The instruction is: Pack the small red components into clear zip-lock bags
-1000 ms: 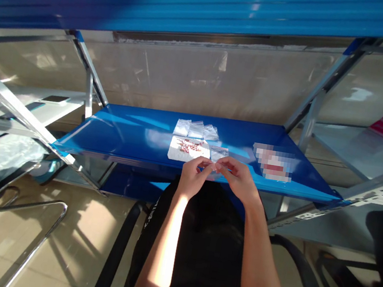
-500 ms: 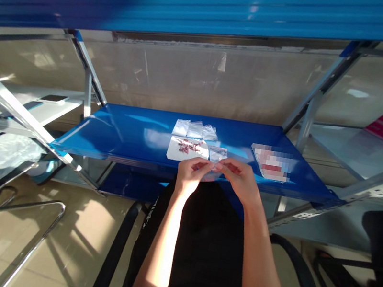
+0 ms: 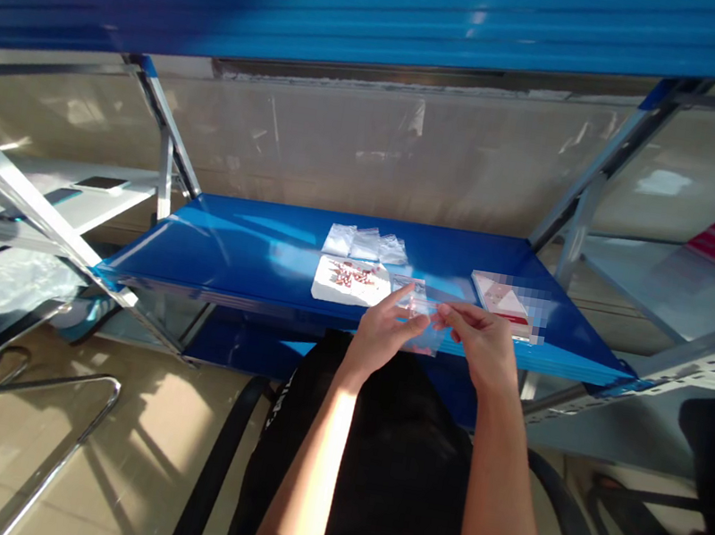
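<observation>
Left hand [image 3: 383,333] and right hand [image 3: 477,345] have just shifted rightward, fingertips pinching a small clear plastic bag [image 3: 418,320] at the front of the blue steel shelf [image 3: 229,261].

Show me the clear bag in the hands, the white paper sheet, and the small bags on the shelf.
clear plastic bag [image 3: 426,340], head view, its lower corner
white paper sheet [image 3: 329,287], head view, its bare left corner
small bags [image 3: 365,243], head view, the middle bag of the row
</observation>
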Motion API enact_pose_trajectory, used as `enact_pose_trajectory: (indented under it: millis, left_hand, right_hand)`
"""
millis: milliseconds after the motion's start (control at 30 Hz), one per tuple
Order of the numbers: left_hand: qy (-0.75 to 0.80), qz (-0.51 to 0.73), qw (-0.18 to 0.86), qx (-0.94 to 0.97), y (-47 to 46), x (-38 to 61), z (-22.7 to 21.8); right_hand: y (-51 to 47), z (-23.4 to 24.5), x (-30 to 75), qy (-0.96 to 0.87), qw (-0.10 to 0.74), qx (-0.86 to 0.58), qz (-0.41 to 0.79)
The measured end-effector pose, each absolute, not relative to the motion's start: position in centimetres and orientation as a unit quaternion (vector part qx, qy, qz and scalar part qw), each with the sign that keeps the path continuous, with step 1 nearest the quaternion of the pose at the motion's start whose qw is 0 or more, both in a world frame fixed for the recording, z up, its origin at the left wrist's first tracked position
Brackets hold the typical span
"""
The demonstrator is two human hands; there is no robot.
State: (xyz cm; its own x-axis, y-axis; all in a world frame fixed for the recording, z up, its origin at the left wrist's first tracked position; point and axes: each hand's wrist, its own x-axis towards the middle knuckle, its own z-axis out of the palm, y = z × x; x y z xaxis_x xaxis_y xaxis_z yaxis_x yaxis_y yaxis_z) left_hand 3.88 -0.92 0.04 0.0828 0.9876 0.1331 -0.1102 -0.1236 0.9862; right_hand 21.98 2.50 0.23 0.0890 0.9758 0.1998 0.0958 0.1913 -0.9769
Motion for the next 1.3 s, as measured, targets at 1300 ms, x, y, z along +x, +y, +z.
enact_pose_trajectory:
  millis: [1300]
  left_hand:
    - [0.6, 0.266, 0.077, 0.751, 5.9, 7.8, -1.6]
  right_hand:
    - [10.2, -4.8, 24.5, -0.752, 0.243, -0.612, 0.022]
